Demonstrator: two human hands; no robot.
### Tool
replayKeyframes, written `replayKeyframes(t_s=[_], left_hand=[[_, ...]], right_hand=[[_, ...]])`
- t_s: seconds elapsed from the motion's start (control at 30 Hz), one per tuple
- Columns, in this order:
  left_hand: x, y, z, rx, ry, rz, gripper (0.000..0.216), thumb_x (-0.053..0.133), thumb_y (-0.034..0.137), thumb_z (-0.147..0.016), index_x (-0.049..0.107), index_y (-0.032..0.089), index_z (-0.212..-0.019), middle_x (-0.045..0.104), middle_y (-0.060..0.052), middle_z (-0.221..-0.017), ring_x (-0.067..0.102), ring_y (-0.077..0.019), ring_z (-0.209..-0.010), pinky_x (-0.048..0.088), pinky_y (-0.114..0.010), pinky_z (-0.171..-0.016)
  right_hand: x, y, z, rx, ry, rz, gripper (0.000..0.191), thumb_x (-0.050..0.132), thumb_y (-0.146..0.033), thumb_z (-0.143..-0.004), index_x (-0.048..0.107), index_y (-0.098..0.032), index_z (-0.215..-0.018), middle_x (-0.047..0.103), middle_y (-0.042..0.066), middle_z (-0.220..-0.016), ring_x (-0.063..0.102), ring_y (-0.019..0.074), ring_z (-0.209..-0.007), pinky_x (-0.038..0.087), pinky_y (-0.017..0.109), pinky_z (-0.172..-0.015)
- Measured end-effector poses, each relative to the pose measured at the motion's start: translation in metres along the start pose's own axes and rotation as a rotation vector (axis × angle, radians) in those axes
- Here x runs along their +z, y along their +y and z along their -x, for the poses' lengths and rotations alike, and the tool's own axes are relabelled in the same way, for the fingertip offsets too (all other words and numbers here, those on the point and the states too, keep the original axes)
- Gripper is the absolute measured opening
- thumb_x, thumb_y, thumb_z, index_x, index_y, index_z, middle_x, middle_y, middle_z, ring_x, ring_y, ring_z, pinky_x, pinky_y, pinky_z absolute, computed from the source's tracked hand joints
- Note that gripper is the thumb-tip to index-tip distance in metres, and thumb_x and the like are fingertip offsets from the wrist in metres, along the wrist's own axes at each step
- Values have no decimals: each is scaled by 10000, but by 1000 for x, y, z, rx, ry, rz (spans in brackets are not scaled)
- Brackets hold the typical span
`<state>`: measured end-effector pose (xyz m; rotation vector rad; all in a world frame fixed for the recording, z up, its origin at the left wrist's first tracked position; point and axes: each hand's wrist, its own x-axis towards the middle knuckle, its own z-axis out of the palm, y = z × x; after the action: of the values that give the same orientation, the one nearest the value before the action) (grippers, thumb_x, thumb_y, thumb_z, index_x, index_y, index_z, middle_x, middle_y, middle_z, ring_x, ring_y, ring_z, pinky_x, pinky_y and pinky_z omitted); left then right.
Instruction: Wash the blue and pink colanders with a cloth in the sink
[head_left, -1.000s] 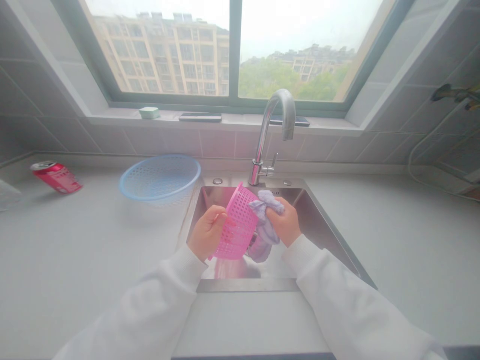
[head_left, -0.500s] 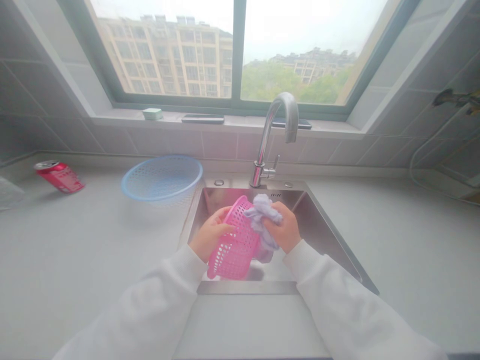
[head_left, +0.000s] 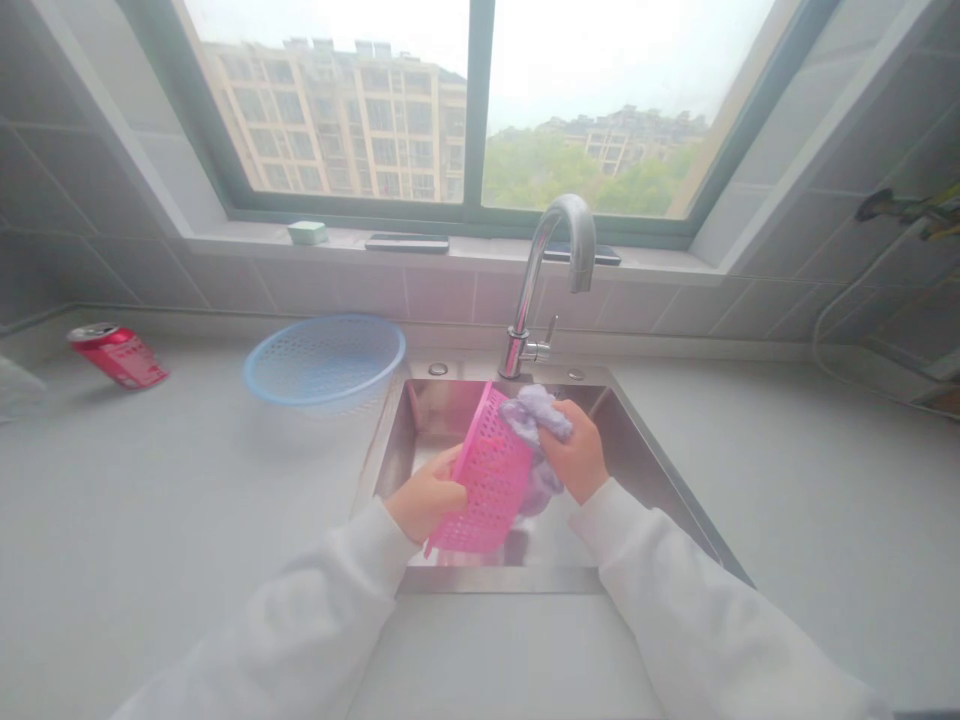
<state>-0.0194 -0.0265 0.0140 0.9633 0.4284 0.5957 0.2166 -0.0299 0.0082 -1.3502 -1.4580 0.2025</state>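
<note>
A pink perforated plastic basket (head_left: 491,485) is tilted on its side over the steel sink (head_left: 652,470). My left hand (head_left: 431,495) grips its rim from the left, thumb toward me and the other fingers partly hidden behind the rim. A crumpled pale purple cloth (head_left: 531,412) is bunched in my right hand (head_left: 576,452), which presses it against the upper right outside of the basket. Part of the cloth hangs down along the basket's right side.
A chrome faucet (head_left: 517,345) rises behind the sink. Left of it stands a blue plastic colander (head_left: 326,365), then a red can (head_left: 120,357), leaning. A green block (head_left: 307,233) and two flat dark objects lie on the windowsill (head_left: 480,250). A pipe (head_left: 900,208) juts from the right wall.
The basket has turned so its rim stands steeper and its outer wall shows more. My left hand has shifted slightly lower; my right hand has moved a little right with the cloth.
</note>
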Motion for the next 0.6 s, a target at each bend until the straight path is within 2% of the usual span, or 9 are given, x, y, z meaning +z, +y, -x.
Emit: replayKeyframes(t_s=[0.07, 0.17, 0.23, 0.3, 0.4, 0.5, 0.6], left_hand=[[-3, -5, -4, 69, 50, -55, 572, 720, 105, -595, 737, 165, -1163, 784, -99, -1004, 737, -268, -891, 573, -388, -834], [-10, -8, -9, 157, 87, -224, 558, 675, 67, -577, 729, 162, -1125, 775, -82, -1040, 711, -269, -979, 554, -379, -893], [-12, -7, -9, 155, 70, -352, 541, 675, 73, -606, 714, 163, -1138, 763, -81, -1079, 692, -283, -1038, 550, -391, -917], [-10, -2, -6, 127, 28, -505, 506, 663, 95, -670, 704, 167, -1169, 754, -85, -1115, 682, -295, -1072, 546, -418, -944], [-1, 5, 2, 87, -80, -785, 489, 586, 84, -756, 704, 173, -1223, 750, -99, -1196, 675, -313, -1147, 514, -476, -1041], [4, 10, 8, 100, -192, -985, 657, 510, 10, -738, 664, 221, -1341, 733, -78, -1312, 644, -303, -1267, 466, -479, -1139], [0, 7, 9, 131, -244, -1112, 860, 480, -37, -680, 579, 282, -1472, 694, -49, -1418, 615, -283, -1337, 447, -456, -1175]], right_hand=[[3, -11, 10, -172, -115, 32, 135, 627, -239, -774, 690, -243, -893, 686, 26, -845, 648, 205, -760, 550, 343, -748], [11, -28, 27, -429, -351, 76, 114, 658, -209, -735, 690, -254, -835, 629, 12, -781, 600, 184, -683, 506, 308, -649], [13, -30, 29, -429, -361, 87, 154, 664, -208, -733, 711, -254, -872, 644, 16, -801, 607, 183, -688, 506, 305, -648], [11, -23, 23, -300, -274, 69, 212, 652, -224, -745, 734, -249, -938, 690, 31, -864, 651, 198, -749, 536, 323, -721], [4, -6, 6, 5, -98, 1, 208, 654, -297, -774, 748, -228, -947, 749, 52, -920, 701, 246, -865, 554, 385, -852], [0, 8, -5, 292, -33, -191, 249, 716, -402, -771, 754, -210, -925, 782, 60, -905, 723, 279, -904, 564, 415, -877], [2, 13, -5, 410, 4, -472, 392, 686, -563, -837, 766, -219, -1006, 808, 78, -988, 747, 296, -999, 578, 431, -926]])
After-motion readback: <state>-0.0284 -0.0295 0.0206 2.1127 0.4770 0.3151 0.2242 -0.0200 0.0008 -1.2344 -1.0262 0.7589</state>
